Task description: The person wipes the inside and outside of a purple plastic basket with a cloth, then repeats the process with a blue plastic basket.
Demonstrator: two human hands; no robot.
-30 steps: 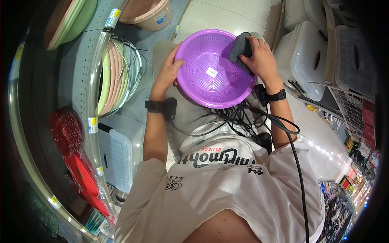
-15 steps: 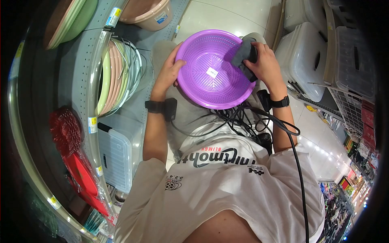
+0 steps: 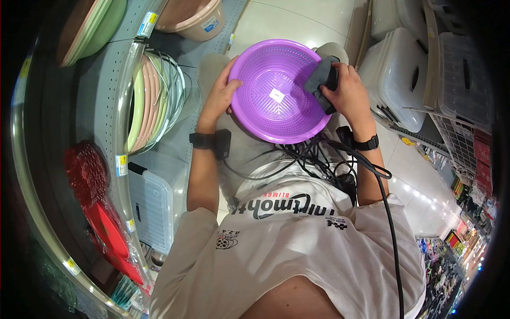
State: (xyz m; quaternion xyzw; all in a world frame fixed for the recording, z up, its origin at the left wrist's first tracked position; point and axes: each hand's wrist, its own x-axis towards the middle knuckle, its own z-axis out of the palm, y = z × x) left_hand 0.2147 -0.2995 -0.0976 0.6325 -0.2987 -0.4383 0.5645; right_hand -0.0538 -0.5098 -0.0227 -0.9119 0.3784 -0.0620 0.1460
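A purple plastic colander (image 3: 255, 117) with a white price sticker (image 3: 276, 95) on its inner bottom rests over my lap, its open side facing me. My left hand (image 3: 221, 93) grips its left rim, thumb on the inside edge and fingers underneath. In my right hand (image 3: 348, 93) is a bunched dark grey cloth (image 3: 320, 80), pressed against the colander's right rim and hanging partly over the inner wall. The fingertips under the cloth are hidden.
Stacked pastel basins (image 3: 151, 101) and a clear storage box (image 3: 151, 207) fill the shelf at left, near a red plastic-wrapped item (image 3: 103, 212). Lidded bins (image 3: 398, 74) stand at right. Black cables (image 3: 313, 159) lie across my lap and run along my right arm.
My right hand and the cloth have shifted slightly along the right rim. The colander has moved a touch to the left; my left hand keeps its hold.
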